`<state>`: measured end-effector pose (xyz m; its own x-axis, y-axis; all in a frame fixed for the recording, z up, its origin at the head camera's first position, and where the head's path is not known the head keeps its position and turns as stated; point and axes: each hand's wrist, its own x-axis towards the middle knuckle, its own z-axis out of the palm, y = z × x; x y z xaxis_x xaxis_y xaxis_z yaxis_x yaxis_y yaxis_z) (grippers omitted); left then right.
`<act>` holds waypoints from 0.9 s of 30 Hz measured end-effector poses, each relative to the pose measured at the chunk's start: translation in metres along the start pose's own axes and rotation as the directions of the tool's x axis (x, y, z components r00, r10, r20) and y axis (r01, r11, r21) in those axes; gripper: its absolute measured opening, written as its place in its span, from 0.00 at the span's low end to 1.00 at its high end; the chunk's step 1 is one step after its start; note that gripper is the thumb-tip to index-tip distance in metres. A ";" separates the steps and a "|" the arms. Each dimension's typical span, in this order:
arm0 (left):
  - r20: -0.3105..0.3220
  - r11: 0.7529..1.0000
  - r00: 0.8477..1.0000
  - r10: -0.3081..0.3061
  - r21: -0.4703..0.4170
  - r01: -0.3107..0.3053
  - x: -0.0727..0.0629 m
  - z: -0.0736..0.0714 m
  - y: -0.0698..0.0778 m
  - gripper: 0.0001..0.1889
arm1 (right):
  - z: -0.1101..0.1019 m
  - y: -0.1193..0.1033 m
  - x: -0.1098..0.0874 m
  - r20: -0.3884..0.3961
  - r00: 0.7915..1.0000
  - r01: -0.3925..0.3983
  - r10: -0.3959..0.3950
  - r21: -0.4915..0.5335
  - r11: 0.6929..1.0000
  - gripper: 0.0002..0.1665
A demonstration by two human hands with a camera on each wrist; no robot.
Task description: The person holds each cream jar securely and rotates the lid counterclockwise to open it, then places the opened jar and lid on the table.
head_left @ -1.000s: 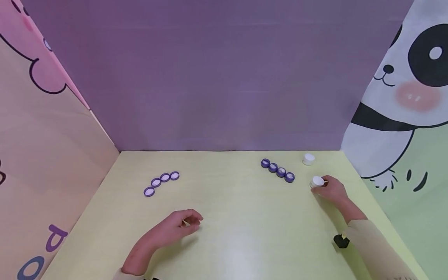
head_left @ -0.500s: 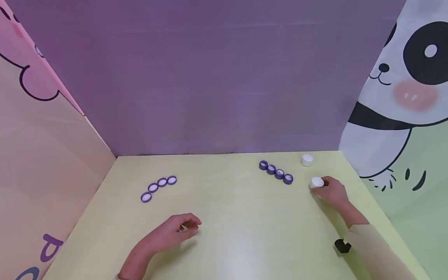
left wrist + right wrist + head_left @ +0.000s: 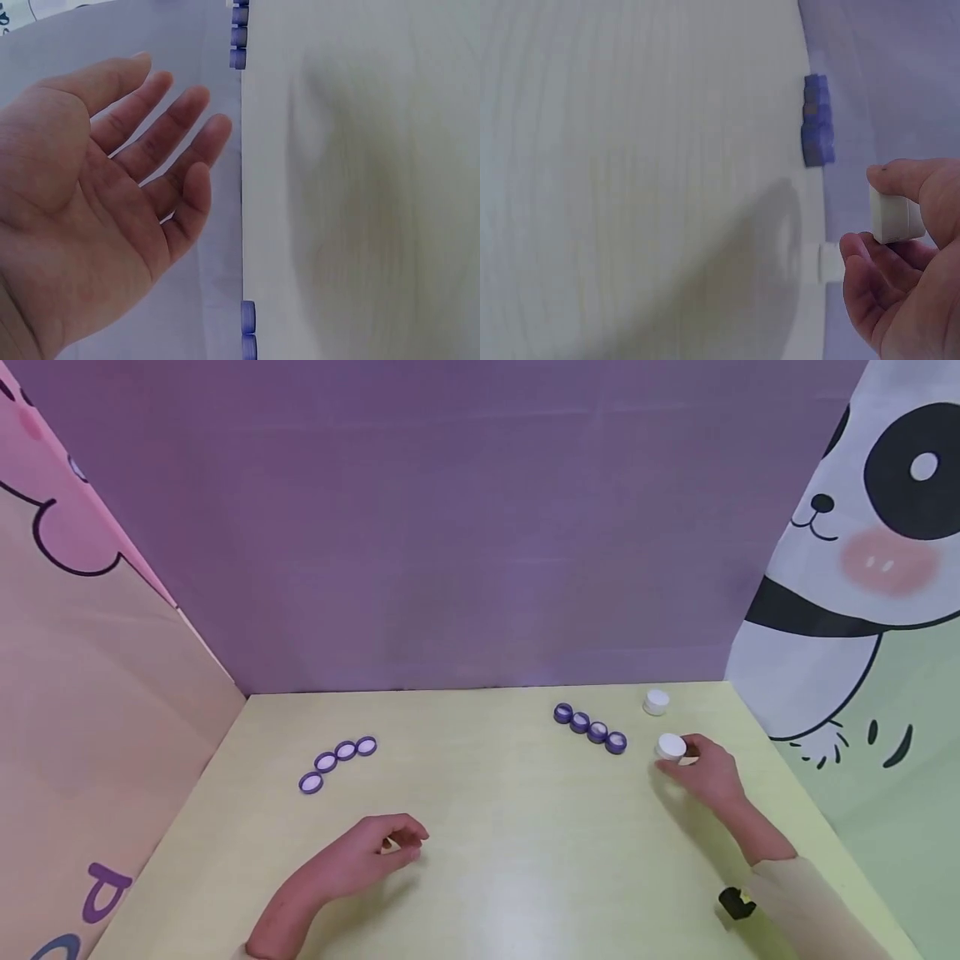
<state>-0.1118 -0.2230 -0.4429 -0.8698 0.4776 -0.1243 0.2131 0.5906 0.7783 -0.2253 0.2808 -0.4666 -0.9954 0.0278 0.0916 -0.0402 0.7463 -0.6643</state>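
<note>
The right hand (image 3: 705, 772) and the white pot (image 3: 671, 746) have shifted slightly left since the earlier frame. The table (image 3: 525, 827) lies beneath; over its far right part, thumb and fingers pinch the pot's sides. A loosened pinch could drop it. The left hand (image 3: 360, 856) hovers near left, fingers loosely curved, holding nothing. A second white pot (image 3: 656, 701) stands just beyond. The right row of purple caps (image 3: 592, 730) could be knocked by a low leftward sweep; the left row of purple caps (image 3: 332, 759) sits well apart.
</note>
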 end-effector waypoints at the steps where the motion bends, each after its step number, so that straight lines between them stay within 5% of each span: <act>1: -0.003 1.000 1.000 0.004 0.000 -0.004 0.001 0.000 0.000 0.13 | 0.000 -0.005 -0.002 -0.001 1.000 0.001 -0.001 0.012 1.000 0.33; 18: -0.039 0.999 0.998 0.041 -0.015 -0.041 0.005 0.001 0.012 0.12 | 0.003 -0.072 -0.030 0.007 0.991 0.129 -0.131 0.155 0.980 0.27; 27: -0.073 0.993 0.990 0.119 0.016 -0.118 0.011 0.007 0.026 0.07 | 0.007 -0.101 -0.048 0.042 0.986 0.147 -0.159 0.205 0.968 0.27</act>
<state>-0.1126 -0.1977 -0.4278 -0.8686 0.4953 0.0147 0.3213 0.5403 0.7777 -0.1745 0.1993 -0.4094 -0.9791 -0.1191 0.1646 -0.2031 0.5898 -0.7816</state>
